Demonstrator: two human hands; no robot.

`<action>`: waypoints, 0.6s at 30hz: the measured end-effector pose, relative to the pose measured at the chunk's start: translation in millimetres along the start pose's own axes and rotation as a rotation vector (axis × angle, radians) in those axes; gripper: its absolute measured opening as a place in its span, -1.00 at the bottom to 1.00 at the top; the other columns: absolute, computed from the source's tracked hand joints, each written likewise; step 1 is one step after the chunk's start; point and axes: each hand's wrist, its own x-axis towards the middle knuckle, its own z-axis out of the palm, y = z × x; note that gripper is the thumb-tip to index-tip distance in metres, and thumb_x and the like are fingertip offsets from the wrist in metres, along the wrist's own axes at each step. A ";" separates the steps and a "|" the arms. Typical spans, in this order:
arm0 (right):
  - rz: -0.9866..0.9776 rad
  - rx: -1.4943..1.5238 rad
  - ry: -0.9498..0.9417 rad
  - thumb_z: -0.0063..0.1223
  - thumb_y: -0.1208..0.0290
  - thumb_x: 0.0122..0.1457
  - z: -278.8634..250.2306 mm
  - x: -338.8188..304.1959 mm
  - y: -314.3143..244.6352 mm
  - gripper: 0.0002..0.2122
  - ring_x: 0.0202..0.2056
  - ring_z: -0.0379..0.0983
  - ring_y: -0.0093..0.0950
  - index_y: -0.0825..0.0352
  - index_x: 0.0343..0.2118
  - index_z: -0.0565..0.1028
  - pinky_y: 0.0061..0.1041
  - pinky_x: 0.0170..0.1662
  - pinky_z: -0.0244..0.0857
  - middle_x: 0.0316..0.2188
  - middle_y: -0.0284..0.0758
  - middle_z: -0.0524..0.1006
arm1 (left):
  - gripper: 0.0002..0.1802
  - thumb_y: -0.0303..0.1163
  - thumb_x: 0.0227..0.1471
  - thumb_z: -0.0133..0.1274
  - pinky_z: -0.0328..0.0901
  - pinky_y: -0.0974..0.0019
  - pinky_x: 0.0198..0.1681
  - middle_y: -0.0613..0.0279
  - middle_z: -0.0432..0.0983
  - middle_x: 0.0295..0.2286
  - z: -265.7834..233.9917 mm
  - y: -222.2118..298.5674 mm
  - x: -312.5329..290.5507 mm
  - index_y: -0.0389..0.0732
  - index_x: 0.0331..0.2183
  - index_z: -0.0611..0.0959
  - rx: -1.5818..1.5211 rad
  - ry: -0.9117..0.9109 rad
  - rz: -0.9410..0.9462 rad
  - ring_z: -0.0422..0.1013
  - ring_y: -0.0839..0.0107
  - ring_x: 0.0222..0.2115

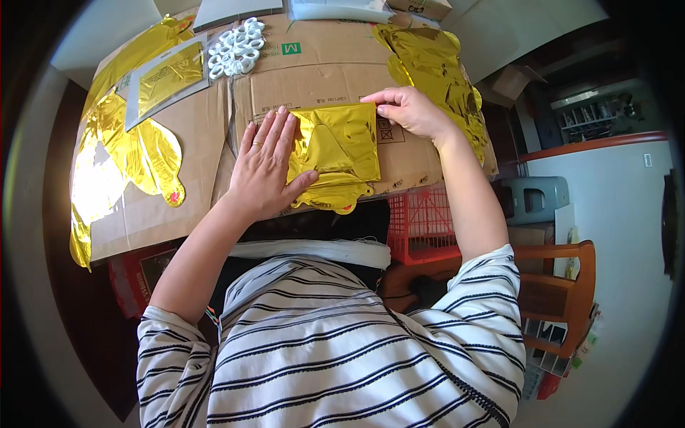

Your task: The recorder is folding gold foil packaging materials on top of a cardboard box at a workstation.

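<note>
Folded gold foil at the near edge of the worktop, left hand flat on it, grip spread, right hand pinching its far right corner

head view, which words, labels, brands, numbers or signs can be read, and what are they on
Cardboard: one large letter in a green square, legible, not copied here.
Cardboard near the right hand: dark print and a symbol, too small to read.
Gold foil shape at left: faint print, too blurred.
Gold foil under the left hand: none readable.
</note>
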 end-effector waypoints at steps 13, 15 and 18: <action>0.101 0.462 -0.096 0.06 0.42 0.36 -2.5 -8.1 9.7 -0.70 -0.58 0.43 -0.76 0.31 0.11 0.56 -0.75 -0.50 0.30 -0.57 -0.49 0.56 | 0.05 0.33 0.22 -0.17 -0.34 -0.02 0.45 -0.10 -0.07 0.39 -1.1 -0.3 0.8 -0.27 0.40 0.03 -0.042 -0.013 -0.016 -0.19 0.07 0.44; 0.086 0.485 -0.091 0.07 0.43 0.35 -3.3 -10.4 8.4 -0.72 -0.58 0.44 -0.77 0.28 0.08 0.58 -0.79 -0.53 0.29 -0.57 -0.49 0.57 | 0.05 0.32 0.22 -0.18 -0.33 -0.04 0.45 -0.11 -0.08 0.39 -2.2 0.3 0.8 -0.29 0.40 0.02 -0.031 -0.021 -0.014 -0.19 0.05 0.44; 0.105 0.440 -0.072 0.06 0.45 0.34 -2.5 -9.5 8.0 -0.73 -0.58 0.45 -0.77 0.29 0.07 0.58 -0.78 -0.54 0.29 -0.57 -0.48 0.57 | 0.06 0.32 0.22 -0.18 -0.32 -0.05 0.45 -0.11 -0.09 0.39 -3.5 1.1 1.2 -0.31 0.39 0.01 -0.017 -0.033 -0.012 -0.19 0.04 0.43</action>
